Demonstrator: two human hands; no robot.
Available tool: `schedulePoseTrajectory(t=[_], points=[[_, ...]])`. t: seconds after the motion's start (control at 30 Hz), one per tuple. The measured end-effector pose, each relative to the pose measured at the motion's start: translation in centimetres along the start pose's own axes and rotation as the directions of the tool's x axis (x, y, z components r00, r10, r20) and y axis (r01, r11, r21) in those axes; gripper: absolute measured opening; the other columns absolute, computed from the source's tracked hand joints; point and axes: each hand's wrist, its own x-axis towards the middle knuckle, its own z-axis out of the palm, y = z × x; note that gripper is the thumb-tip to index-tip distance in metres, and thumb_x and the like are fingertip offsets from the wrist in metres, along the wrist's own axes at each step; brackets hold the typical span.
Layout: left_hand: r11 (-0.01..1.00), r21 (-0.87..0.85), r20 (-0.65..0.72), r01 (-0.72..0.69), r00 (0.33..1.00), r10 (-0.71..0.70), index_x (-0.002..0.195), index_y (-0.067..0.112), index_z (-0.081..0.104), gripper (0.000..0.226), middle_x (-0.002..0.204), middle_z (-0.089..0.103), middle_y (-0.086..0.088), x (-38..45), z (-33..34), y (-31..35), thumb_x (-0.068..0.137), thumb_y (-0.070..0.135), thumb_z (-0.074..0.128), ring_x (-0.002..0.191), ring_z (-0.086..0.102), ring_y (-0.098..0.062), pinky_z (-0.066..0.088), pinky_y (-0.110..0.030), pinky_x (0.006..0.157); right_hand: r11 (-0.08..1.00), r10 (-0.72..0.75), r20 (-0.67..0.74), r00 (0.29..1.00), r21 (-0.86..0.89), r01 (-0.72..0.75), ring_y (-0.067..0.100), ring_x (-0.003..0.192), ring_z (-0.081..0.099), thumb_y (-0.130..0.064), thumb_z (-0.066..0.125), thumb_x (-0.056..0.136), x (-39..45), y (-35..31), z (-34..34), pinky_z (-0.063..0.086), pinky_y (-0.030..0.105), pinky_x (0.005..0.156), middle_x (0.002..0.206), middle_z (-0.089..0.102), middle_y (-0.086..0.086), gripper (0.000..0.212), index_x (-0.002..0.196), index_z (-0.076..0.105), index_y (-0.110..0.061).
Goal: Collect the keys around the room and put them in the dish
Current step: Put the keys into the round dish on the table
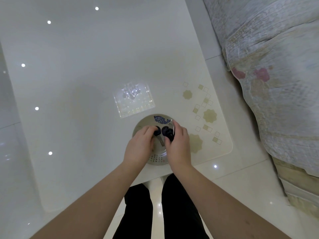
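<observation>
1. White glossy table, dish near its front edge.
2. Left hand pinches a black-headed key over the dish.
3. Right hand grips a black key bunch with ring.
4. Step: depositing. Next, likely: let go of both, then withdraw.
</observation>
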Motion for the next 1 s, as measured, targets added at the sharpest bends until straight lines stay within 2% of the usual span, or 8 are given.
schedulePoseTrajectory(t=[0.07,0.13,0.2,0.3,0.53,0.67,0.8,1.0], points=[[0.999,0.045,-0.034,0.0,0.999,0.001,0.108,0.016,0.065,0.031,0.104,0.068,0.0,0.0,-0.1,0.4,0.081,0.002,0.065,0.09,0.063,-0.022,0.041,-0.027,0.062,0.996,-0.052,-0.019,0.998,-0.069,0.051,0.02,0.118,0.044,-0.012,0.063,0.089,-0.3,0.3,-0.2,0.038,0.026,0.097,0.131,0.048,0.005,0.061,0.143,0.037,-0.017],[0.998,0.063,-0.068,-0.006,0.998,0.011,0.106,0.013,0.066,0.031,0.102,0.069,-0.004,0.2,0.0,0.6,0.077,0.003,0.07,0.094,0.062,-0.028,0.044,-0.035,0.073,0.995,-0.046,-0.031,0.998,-0.092,0.043,0.02,0.116,0.045,-0.016,0.063,0.09,-0.4,0.7,-0.5,0.04,0.027,0.097,0.129,0.049,0.005,0.057,0.142,0.04,-0.015],[0.994,0.106,-0.087,0.02,0.996,-0.011,0.109,0.012,0.066,0.031,0.106,0.066,-0.007,0.4,0.1,0.7,0.079,0.01,0.072,0.099,0.059,-0.031,0.043,-0.041,0.081,0.997,0.0,-0.029,1.0,-0.074,-0.002,0.019,0.114,0.047,-0.021,0.06,0.092,-0.2,1.1,-0.7,0.041,0.027,0.095,0.125,0.051,0.004,0.048,0.137,0.046,-0.014],[0.987,0.13,-0.029,0.093,0.996,-0.09,0.12,0.014,0.061,0.035,0.114,0.061,-0.006,1.1,0.4,0.6,0.086,0.022,0.067,0.106,0.052,-0.03,0.036,-0.038,0.086,0.999,0.016,-0.004,1.0,-0.044,-0.017,0.02,0.106,0.055,-0.021,0.056,0.095,0.2,1.4,-0.9,0.047,0.032,0.09,0.116,0.055,0.003,0.03,0.124,0.058,-0.013],[0.986,0.088,0.031,0.14,0.989,-0.143,0.112,0.021,0.063,0.027,0.108,0.06,-0.003,1.9,0.7,0.5,0.085,0.015,0.064,0.106,0.05,-0.027,0.027,-0.033,0.083,0.984,-0.107,0.03,0.994,-0.137,0.11,0.019,0.09,0.058,-0.02,0.058,0.094,1.2,1.7,-1.4,0.045,0.025,0.074,0.106,0.057,0.001,0.024,0.116,0.063,-0.012],[0.989,0.066,0.036,0.131,0.99,-0.134,0.11,0.021,0.063,0.029,0.107,0.06,-0.001,1.9,0.9,0.3,0.083,0.013,0.066,0.108,0.05,-0.025,0.025,-0.031,0.082,0.942,-0.222,0.106,0.969,-0.232,0.242,0.02,0.088,0.057,-0.021,0.063,0.091,1.5,1.9,-2.1,0.048,0.03,0.074,0.103,0.06,0.004,0.027,0.115,0.064,-0.011],[0.986,0.045,0.042,0.16,0.986,-0.162,0.114,0.021,0.062,0.032,0.107,0.058,-0.001,2.1,1.2,0.4,0.083,0.016,0.069,0.11,0.049,-0.024,0.027,-0.032,0.082,0.956,-0.198,0.09,0.976,-0.203,0.212,0.021,0.082,0.058,-0.019,0.06,0.093,1.9,1.8,-2.5,0.049,0.034,0.072,0.095,0.06,0.004,0.018,0.107,0.067,-0.011],[0.979,0.081,0.091,0.188,0.977,-0.195,0.103,0.023,0.059,0.024,0.103,0.056,0.003,2.4,1.0,1.0,0.082,0.022,0.07,0.109,0.045,-0.022,0.017,-0.031,0.079,0.952,-0.162,0.09,0.983,-0.246,0.18,0.018,0.074,0.051,-0.018,0.051,0.097,2.2,2.0,-3.0,0.038,0.029,0.063,0.09,0.06,0.003,0.016,0.099,0.066,-0.012]])
